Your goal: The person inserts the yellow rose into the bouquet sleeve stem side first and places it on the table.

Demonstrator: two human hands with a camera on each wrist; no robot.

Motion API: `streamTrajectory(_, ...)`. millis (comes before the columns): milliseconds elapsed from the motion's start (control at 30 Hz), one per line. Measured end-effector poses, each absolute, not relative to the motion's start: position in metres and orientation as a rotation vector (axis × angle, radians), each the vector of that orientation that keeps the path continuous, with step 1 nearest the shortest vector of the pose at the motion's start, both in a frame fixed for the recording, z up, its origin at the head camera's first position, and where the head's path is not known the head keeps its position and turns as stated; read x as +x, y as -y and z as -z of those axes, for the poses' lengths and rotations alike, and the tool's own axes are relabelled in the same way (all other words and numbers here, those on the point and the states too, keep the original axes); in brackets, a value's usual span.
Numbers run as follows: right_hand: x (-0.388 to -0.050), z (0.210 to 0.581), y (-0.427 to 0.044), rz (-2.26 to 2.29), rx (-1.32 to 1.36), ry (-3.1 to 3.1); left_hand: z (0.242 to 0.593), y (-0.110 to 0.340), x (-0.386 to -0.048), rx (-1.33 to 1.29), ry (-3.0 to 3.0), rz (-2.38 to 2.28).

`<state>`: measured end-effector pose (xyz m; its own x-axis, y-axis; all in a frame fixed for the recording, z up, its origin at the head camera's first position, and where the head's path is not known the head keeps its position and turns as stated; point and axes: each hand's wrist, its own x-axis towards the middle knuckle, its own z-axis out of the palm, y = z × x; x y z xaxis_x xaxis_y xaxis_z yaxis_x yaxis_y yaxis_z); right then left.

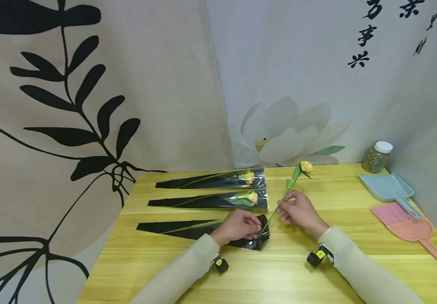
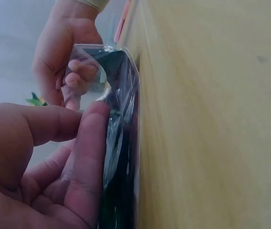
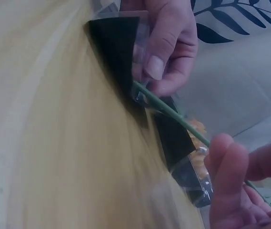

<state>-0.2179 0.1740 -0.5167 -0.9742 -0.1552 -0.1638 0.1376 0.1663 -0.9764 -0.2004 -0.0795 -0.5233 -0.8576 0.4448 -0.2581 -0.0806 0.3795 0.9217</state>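
Note:
A yellow flower (image 1: 306, 167) with green leaves leans up and to the right in the head view. My right hand (image 1: 301, 212) pinches its long stem (image 3: 178, 118) between thumb and fingers. The stem's lower end is at the mouth of the nearest black flower sleeve (image 1: 180, 226), which has a clear front and lies flat on the table. With thumb and fingers, my left hand (image 1: 237, 227) pinches the clear film near that mouth. In the left wrist view the film (image 2: 114, 71) stands apart from the dark backing. My left hand hides part of the sleeve.
Two black sleeves, the middle one (image 1: 203, 201) and the far one (image 1: 203, 181), each hold a yellow flower. On the right of the wooden table (image 1: 271, 274) lie a blue dustpan (image 1: 383, 185), a pink brush (image 1: 412, 228) and a white-lidded jar (image 1: 376, 158).

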Motion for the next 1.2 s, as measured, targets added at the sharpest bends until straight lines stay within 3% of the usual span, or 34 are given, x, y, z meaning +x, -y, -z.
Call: streamTrajectory(1200, -0.202, 0.519, -0.154, 1.967, 0.103, -2.242, 0.518, 0.07, -0.203, 0.199, -2.039, -1.781)
